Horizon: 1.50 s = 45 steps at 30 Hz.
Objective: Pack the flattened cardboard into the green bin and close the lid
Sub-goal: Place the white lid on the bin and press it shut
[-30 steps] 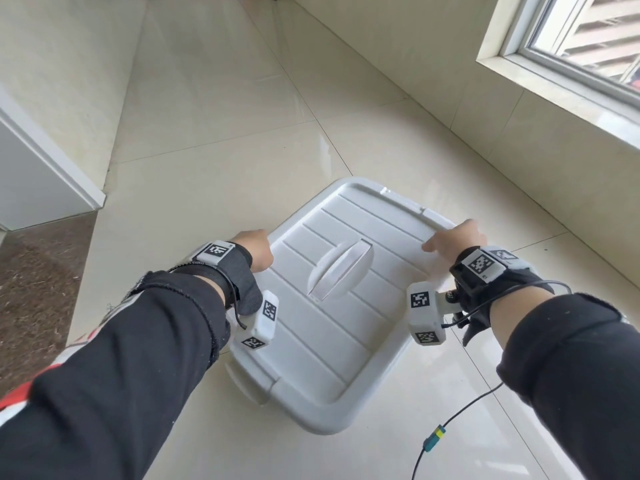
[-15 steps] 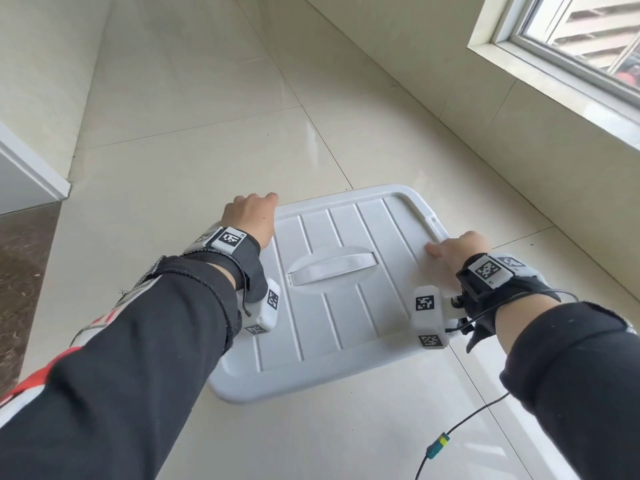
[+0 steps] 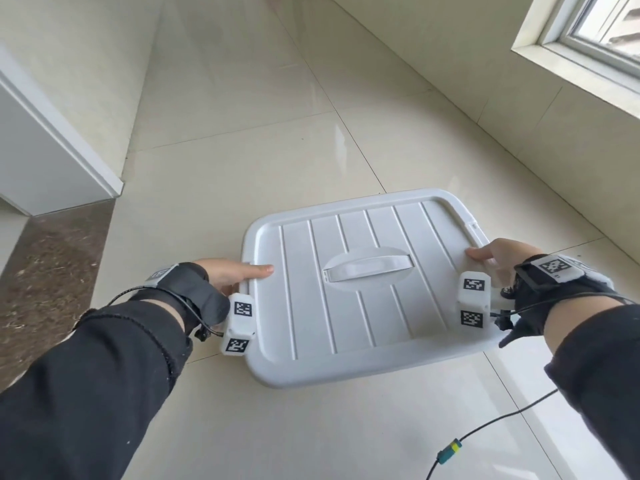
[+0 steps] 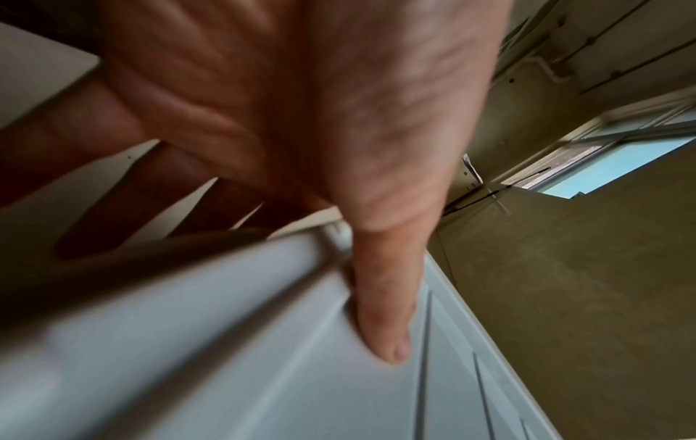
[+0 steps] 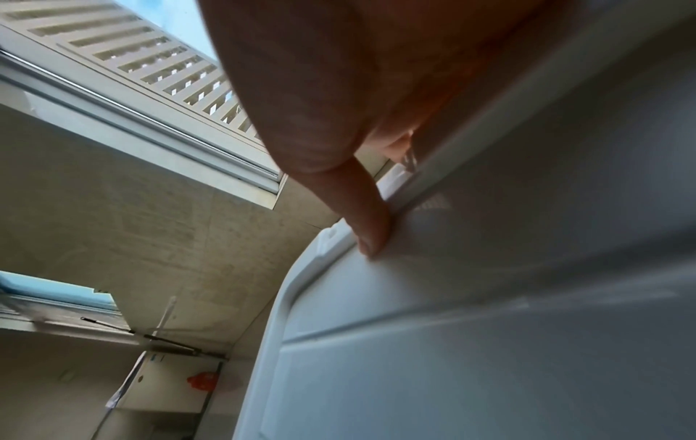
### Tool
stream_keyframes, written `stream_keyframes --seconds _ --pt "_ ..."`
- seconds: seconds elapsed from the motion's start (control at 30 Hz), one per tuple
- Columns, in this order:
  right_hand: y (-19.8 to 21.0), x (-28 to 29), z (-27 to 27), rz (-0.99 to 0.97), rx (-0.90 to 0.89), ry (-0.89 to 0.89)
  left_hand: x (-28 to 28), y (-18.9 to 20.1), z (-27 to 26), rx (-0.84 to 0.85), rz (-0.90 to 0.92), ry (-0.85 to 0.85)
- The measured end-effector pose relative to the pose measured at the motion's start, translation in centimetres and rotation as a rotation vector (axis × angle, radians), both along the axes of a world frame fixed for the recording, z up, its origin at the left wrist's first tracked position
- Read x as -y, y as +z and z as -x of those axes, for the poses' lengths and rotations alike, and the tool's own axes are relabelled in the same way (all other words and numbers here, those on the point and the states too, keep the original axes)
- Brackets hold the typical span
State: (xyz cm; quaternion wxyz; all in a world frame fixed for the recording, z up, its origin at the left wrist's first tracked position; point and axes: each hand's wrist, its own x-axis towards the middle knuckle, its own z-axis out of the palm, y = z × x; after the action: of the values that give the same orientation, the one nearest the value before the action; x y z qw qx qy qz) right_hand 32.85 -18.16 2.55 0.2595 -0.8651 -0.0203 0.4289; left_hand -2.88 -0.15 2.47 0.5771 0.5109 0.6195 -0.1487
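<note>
The right hand (image 5: 320, 89) pinches the white lid (image 5: 489, 327) at its rim, thumb on top; a window (image 5: 113, 59) sits at ten o'clock.

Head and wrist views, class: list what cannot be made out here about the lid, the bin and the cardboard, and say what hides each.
- Green bin and cardboard: in no view; the white lid covers whatever lies beneath it in the head view.
- Left hand fingers under the rim: hidden by the lid in the head view, blurred in the left wrist view.
- Right hand fingers: hidden by the palm and rim in the right wrist view; only the thumb shows.
</note>
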Motion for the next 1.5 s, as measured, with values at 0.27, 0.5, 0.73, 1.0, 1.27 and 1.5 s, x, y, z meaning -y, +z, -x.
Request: stream_keyframes --seconds 0.27,0.5,0.73,1.0,1.27,1.5 --pt "-0.8 -0.7 0.3 0.02 0.216 0.055 -0.6 0.2 -0.4 -0.003 -0.053 0.037" --pt "-1.1 -0.7 1.3 0.019 0.383 0.016 -1.9 0.1 -1.1 -0.139 -0.333 -0.027" --pt "-1.7 -0.5 1.8 -0.033 0.455 0.022 -0.8 0.9 -3.0 -0.329 -0.602 -0.165" --pt "-2.2 -0.4 1.8 -0.068 0.472 0.055 -0.6 0.7 -3.3 -0.46 -0.716 -0.319" --pt "-2.5 -0.5 1.9 -0.055 0.459 0.047 -0.7 0.9 -3.2 -0.488 -0.734 -0.341" --pt "-2.3 -0.5 2.0 -0.047 0.466 0.026 -1.1 0.8 -2.5 -0.427 -0.627 -0.24"
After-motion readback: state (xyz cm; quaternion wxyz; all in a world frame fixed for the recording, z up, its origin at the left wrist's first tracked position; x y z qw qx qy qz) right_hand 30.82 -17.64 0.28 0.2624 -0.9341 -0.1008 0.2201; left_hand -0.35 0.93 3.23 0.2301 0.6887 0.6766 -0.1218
